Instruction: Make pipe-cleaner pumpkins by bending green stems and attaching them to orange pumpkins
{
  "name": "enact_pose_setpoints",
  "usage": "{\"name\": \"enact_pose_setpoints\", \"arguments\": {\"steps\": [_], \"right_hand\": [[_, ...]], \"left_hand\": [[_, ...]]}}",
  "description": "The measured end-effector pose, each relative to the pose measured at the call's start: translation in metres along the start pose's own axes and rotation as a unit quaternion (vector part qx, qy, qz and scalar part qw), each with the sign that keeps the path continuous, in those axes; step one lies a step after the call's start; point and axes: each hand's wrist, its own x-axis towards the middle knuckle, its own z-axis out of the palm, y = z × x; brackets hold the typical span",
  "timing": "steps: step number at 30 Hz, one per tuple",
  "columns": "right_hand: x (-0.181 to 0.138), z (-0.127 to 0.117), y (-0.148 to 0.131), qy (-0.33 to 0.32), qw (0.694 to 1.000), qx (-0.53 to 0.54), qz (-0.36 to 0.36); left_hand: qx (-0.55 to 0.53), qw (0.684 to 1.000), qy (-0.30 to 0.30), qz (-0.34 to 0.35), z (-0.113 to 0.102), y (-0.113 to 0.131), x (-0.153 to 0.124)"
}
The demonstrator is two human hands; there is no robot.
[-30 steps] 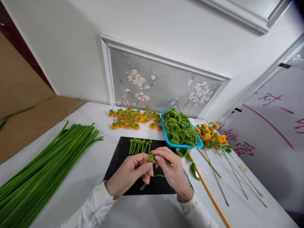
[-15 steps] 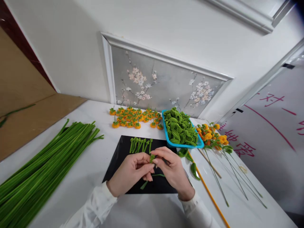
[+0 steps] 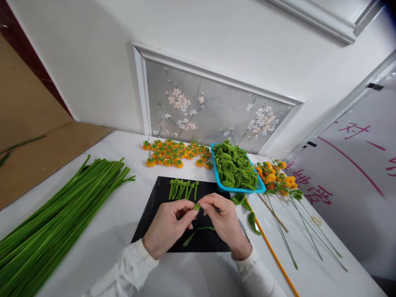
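A small green pipe-cleaner piece (image 3: 197, 206) is pinched between the fingertips of my two hands, above a black mat (image 3: 145, 225). My left hand (image 3: 169, 222) is closed on its left side, thumb against forefinger. From the other side my right hand (image 3: 223, 220) grips it with thumb and fingertips. The fingers hide part of the piece. Just beyond them, short green stems with knobbed ends (image 3: 182, 189) lie in a row on the mat. A flat green strip (image 3: 196, 233) lies below my hands.
At the left is a bundle of long green pipe cleaners (image 3: 62, 218). Orange flower heads (image 3: 168, 154) stand at the back. A blue basket (image 3: 219, 181) holds green leaves. To its right are orange flowers (image 3: 272, 177), thin stems and an orange rod (image 3: 272, 251).
The green piece has turned between my fingers and now shows a rounder, shorter shape. My left hand has tilted slightly, with its wrist shifted right; my right hand stays nearly in place.
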Motion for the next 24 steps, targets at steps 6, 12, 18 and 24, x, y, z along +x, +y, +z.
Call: {"name": "enact_pose_setpoints", "arguments": {"steps": [6, 12, 18, 24], "right_hand": [[-0.001, 0.001, 0.003, 0.021, 1.0, -0.021, -0.001], [0.0, -0.006, 0.009, 0.038, 0.999, -0.011, 0.023], [0.001, -0.007, 0.01, 0.037, 0.999, -0.005, 0.025], [0.003, -0.007, 0.017, 0.039, 0.993, 0.081, 0.072]], "left_hand": [[-0.155, 0.981, -0.068, -0.096, -0.002, -0.002, 0.003], [-0.334, 0.901, -0.155, -0.228, -0.013, -0.006, 0.004], [-0.29, 0.917, -0.185, -0.203, -0.007, -0.01, 0.005], [-0.322, 0.913, -0.086, -0.235, 0.004, -0.015, 0.008]]}}
